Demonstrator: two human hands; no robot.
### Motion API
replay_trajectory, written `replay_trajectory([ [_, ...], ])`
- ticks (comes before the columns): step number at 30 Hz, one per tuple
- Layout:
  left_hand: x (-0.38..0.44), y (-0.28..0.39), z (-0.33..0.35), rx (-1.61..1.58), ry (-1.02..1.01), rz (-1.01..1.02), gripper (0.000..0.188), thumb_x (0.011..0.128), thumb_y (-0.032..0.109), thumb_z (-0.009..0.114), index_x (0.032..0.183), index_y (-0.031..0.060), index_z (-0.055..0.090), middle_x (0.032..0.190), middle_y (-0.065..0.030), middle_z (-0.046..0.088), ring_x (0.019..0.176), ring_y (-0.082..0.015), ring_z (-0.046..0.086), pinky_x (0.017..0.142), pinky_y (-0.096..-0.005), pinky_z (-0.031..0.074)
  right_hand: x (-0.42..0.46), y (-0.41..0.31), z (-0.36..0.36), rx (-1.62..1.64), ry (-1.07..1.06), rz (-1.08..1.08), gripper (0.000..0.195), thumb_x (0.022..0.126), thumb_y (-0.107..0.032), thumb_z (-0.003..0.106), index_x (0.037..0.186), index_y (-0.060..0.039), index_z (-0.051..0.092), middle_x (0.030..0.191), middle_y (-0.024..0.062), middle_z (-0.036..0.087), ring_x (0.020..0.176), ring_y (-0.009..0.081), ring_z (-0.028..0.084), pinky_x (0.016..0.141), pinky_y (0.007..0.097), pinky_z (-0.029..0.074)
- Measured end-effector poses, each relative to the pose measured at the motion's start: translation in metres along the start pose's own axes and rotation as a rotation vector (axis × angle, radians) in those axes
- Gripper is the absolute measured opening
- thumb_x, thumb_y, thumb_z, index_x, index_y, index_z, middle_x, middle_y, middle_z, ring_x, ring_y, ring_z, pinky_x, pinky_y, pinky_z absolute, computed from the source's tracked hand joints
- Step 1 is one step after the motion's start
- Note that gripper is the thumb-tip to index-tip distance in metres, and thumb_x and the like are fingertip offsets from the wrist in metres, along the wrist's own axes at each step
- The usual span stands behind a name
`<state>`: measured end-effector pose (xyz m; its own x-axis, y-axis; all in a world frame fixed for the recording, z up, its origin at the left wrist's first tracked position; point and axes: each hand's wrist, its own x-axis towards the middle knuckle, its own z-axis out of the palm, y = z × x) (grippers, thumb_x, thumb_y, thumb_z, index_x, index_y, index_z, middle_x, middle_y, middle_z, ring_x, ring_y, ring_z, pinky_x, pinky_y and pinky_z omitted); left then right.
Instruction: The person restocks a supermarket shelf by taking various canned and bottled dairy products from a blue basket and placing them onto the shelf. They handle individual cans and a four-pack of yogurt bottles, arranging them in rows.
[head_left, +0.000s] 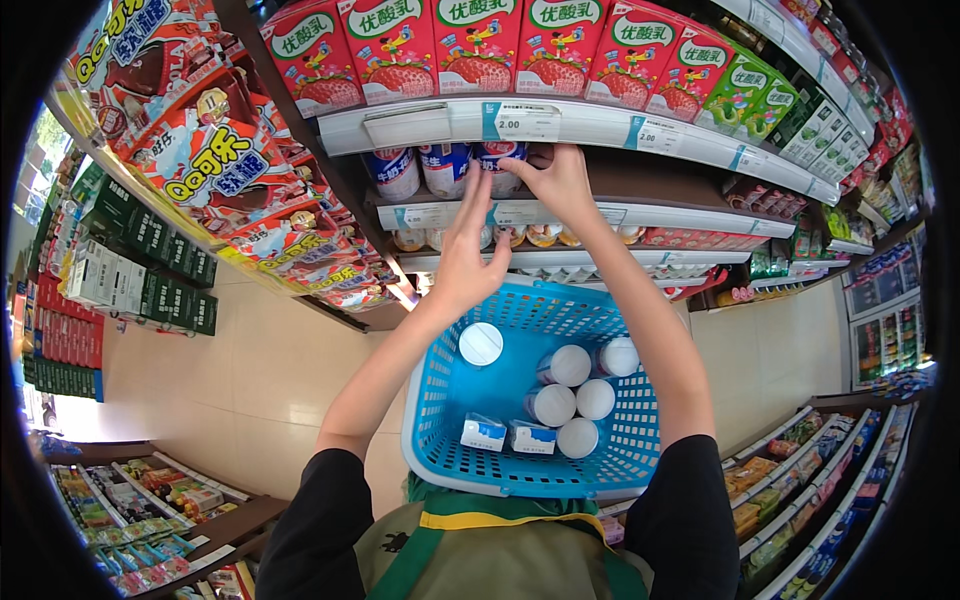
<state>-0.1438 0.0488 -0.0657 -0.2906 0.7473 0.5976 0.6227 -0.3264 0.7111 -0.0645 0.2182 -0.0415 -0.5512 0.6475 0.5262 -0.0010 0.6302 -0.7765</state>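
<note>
Both my hands reach to a shelf under a row of red drink cartons (556, 45). My right hand (559, 176) has its thumb on the front of a blue-and-white can (501, 166), its fingers partly hidden beneath the shelf edge above. My left hand (476, 240) is held upright, fingertips against or just before the cans, thumb apart; whether it bears on one is unclear. To the left stand more such cans (391, 172). Below my arms, a blue plastic shopping basket (442, 375) holds several white-topped cans (555, 405), one apart at the left (481, 343), and two small blue-and-white cartons (482, 433).
Bags of gummy candy (210, 150) hang on a rack close at the left. The shelf's price rail (585, 124) juts out above my hands. Lower shelves hold round-topped cups (544, 235). Stacked boxes (142, 285) stand at the far left, and snack racks (810, 480) lie at the lower right.
</note>
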Motion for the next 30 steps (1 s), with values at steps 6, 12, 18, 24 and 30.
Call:
replay_trajectory([
  [6,-0.005,0.005,0.002,0.028,-0.068,-0.015,0.075,0.079,-0.003,0.056,0.15,0.0001,0.032,0.158,-0.023,0.026,0.143,-0.0404,0.03,0.115,-0.0436,0.031,-0.003,0.002,-0.001,0.085,-0.035,0.05,0.05,0.079,-0.005,0.081,0.12,0.0077,0.055,0.115,0.0156,0.065,0.102,0.0228,0.066,0.086,0.0354,0.059],
  [12,-0.01,0.006,0.003,0.094,-0.072,-0.011,0.063,0.082,0.001,0.058,0.143,0.0001,0.043,0.153,-0.021,0.036,0.137,-0.0411,0.039,0.109,-0.044,0.038,-0.02,-0.005,0.011,0.336,0.232,0.033,0.05,0.083,-0.008,0.076,0.123,0.0046,0.049,0.111,0.0159,0.063,0.104,0.0215,0.065,0.087,0.0367,0.058],
  [18,-0.046,0.014,-0.033,0.124,-0.576,-0.21,0.044,0.084,0.011,0.064,0.126,-0.0017,0.058,0.131,-0.0199,0.058,0.113,-0.0396,0.06,0.094,-0.0428,0.051,-0.111,-0.051,-0.015,0.158,0.042,0.049,0.033,0.084,0.003,0.063,0.115,-0.002,0.053,0.096,0.0085,0.062,0.087,0.0145,0.064,0.071,0.0283,0.055],
  [24,-0.094,0.037,-0.035,0.517,-0.805,-0.084,0.064,0.076,0.02,0.076,0.131,-0.0051,0.052,0.138,-0.028,0.049,0.126,-0.0394,0.053,0.103,-0.0432,0.047,-0.183,-0.04,-0.02,-0.162,-0.666,0.317,0.046,0.079,-0.009,0.072,0.122,-0.0032,0.055,0.111,0.017,0.065,0.091,0.0285,0.07,0.074,0.0359,0.057],
  [30,-0.111,0.009,-0.021,0.68,-1.099,-0.075,0.066,0.073,0.006,0.071,0.129,-0.0126,0.042,0.129,-0.0317,0.051,0.116,-0.0417,0.057,0.095,-0.0444,0.051,-0.219,-0.028,0.016,-0.352,-0.808,0.189,0.091,0.07,-0.021,0.082,0.144,-0.0048,0.032,0.127,0.0251,0.057,0.108,0.0436,0.062,0.085,0.0475,0.055],
])
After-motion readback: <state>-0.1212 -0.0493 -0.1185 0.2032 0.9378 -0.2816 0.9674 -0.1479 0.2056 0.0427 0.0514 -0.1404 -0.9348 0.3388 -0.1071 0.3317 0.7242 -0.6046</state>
